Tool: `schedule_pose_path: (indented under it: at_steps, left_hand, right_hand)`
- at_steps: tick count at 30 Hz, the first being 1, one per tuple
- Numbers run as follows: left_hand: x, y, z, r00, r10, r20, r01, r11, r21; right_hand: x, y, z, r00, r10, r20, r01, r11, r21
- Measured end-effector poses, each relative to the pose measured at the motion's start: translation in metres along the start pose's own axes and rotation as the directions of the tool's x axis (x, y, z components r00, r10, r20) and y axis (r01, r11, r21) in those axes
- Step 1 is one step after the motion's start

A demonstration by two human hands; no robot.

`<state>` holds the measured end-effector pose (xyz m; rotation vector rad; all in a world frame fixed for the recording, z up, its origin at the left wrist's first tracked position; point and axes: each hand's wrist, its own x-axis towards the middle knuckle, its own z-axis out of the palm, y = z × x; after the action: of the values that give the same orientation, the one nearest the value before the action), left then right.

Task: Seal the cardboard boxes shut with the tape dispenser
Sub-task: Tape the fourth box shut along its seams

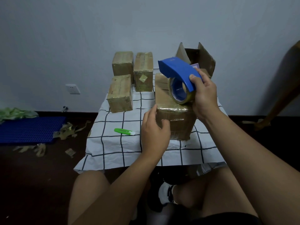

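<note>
The blue tape dispenser (pixel 179 71) is gripped by the right hand (pixel 204 98), thumb curled over its back end, and it's held tilted with the roll of clear tape (pixel 179 91) touching the top of the near cardboard box (pixel 173 109). The left hand (pixel 154 132) is pressed against that box's left front corner, thumb on the front face, fingers loosely bent; the fingertips are hidden behind the hand itself, so how firmly anything is held can't really be told. A good chunk of the box top is covered by the dispenser and the right hand, so the seam isn't visible. Behind it, at the far right corner of the checked tablecloth (pixel 113 143), an open box (pixel 203 60) is stood with flaps up; something purple-ish (pixel 194 66) is poking out inside but it's mostly blocked and can't be identified. Three taped boxes are set along the far left edge: a back left one (pixel 122 63), a tall middle one (pixel 143 71), and a front left one (pixel 120 93). A green utility knife (pixel 124 131) is left lying near the cloth's middle, well apart from the boxes. Tape scraps (pixel 68 129) and a blue grid mat (pixel 30 129), cut off by the frame edge, are seen on the floor.
</note>
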<state>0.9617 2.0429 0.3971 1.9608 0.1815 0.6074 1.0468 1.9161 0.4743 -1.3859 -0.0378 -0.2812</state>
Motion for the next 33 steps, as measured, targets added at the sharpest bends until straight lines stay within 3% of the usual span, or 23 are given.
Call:
schedule_pose_path:
  at_steps: [3, 7, 13, 20, 23, 26, 33]
  left_hand:
    - [0.006, 0.004, -0.004, 0.999, 0.044, 0.001, -0.044, 0.993, 0.111]
    - [0.011, 0.006, -0.007, 0.966, 0.23, 0.119, -0.259, 0.882, 0.394]
    - [0.013, 0.014, -0.014, 0.934, 0.205, 0.294, -0.352, 0.673, 0.65]
    - [0.026, 0.034, -0.024, 0.925, 0.131, 0.356, -0.373, 0.495, 0.785]
    - [0.034, 0.045, -0.022, 0.93, 0.187, 0.316, -0.367, 0.509, 0.779]
    - [0.04, 0.061, 0.002, 0.896, 0.265, 0.358, -0.444, 0.486, 0.753]
    - [0.037, 0.077, 0.051, 0.879, 0.109, 0.464, -0.467, 0.39, 0.793]
  right_hand:
    - [0.0, 0.001, 0.0, 1.0, -0.002, 0.0, 0.002, 1.0, 0.002]
    - [0.001, 0.003, 0.0, 1.0, -0.006, 0.013, 0.006, 1.0, 0.0]
    - [0.002, 0.004, 0.002, 1.0, -0.016, 0.017, 0.016, 1.0, -0.013]
    - [0.009, -0.016, 0.003, 0.996, 0.085, -0.034, -0.081, 0.991, 0.108]
    - [0.016, -0.037, -0.009, 0.991, 0.062, -0.121, -0.036, 0.977, 0.21]
    - [0.019, -0.049, -0.028, 0.98, 0.049, -0.19, 0.003, 0.964, 0.264]
    - [0.015, -0.043, -0.055, 0.971, 0.062, -0.233, 0.018, 0.945, 0.327]
